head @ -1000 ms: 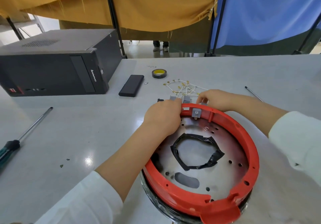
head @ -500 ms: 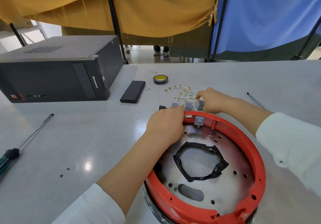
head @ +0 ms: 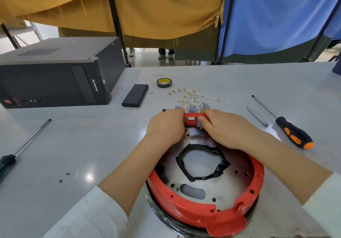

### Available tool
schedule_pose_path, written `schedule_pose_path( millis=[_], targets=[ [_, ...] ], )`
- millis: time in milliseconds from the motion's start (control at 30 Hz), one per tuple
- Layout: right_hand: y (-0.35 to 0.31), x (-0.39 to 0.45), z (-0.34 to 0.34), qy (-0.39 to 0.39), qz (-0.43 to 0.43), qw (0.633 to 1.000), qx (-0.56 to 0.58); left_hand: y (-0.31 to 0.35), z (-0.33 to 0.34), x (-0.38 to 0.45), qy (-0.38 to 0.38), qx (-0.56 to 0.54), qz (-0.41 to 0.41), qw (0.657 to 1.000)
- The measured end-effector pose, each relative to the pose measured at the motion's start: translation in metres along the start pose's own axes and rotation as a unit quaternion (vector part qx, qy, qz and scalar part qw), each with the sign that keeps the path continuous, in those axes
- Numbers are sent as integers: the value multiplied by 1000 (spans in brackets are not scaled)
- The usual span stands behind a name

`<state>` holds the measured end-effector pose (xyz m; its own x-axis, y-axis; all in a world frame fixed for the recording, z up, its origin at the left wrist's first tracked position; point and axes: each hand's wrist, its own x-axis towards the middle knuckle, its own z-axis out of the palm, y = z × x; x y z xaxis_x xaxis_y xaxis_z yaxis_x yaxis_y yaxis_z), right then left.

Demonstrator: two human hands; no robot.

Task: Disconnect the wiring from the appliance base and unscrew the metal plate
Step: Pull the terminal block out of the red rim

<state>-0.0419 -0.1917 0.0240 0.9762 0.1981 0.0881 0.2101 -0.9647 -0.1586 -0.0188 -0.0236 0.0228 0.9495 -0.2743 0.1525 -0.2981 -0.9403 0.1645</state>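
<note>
The round appliance base lies upside down before me, with a red plastic rim (head: 206, 213) around a shiny metal plate (head: 238, 186) that has a black-taped centre hole. My left hand (head: 166, 127) grips the far edge of the red rim. My right hand (head: 225, 129) presses on the rim beside it, fingers on a small grey switch (head: 200, 124) set in the rim. Loose white wires with brass terminals (head: 190, 96) and several grey switches (head: 191, 109) lie on the table just beyond the base.
An orange-and-black screwdriver (head: 287, 129) and a thin metal bit (head: 257, 116) lie at the right. Another screwdriver (head: 24, 145) lies at the left. A black computer case (head: 55, 79), a black slab (head: 135, 95) and a tape roll (head: 164, 82) sit at the back.
My right hand came back from the grey switches beyond the base onto the rim's far edge. The left hand stayed on the rim. The camera view shifted a little.
</note>
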Motion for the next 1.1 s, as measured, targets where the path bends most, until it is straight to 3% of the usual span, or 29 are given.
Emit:
schedule_pose_path(
  millis=[133, 400, 500, 567, 700, 800, 900, 1100],
  targets=[
    [1, 5, 0, 7, -41, 998, -42, 2, -2, -9, 9, 14, -22, 1000],
    [-2, 23, -6, -77, -84, 993, -5, 0, 5, -25, 43, 0, -29, 999],
    [-4, 29, -6, -112, -57, 989, -74, 1, 1, -21, 4, 6, -29, 1000],
    [-7, 33, -4, -120, -40, 987, -104, -2, -4, -15, -61, 21, -23, 998],
    [-6, 27, 0, -56, -58, 994, -77, -3, -18, 3, -164, 14, 12, 986],
    [-2, 18, 3, 14, -97, 993, -59, 3, -15, 7, -124, -42, 69, 989],
    [-2, 16, 0, 15, -89, 995, -39, -1, -2, 3, -52, 7, 82, 995],
    [-4, 15, 2, 32, -90, 994, -54, -6, 3, 7, -51, -22, 63, 997]
  ],
)
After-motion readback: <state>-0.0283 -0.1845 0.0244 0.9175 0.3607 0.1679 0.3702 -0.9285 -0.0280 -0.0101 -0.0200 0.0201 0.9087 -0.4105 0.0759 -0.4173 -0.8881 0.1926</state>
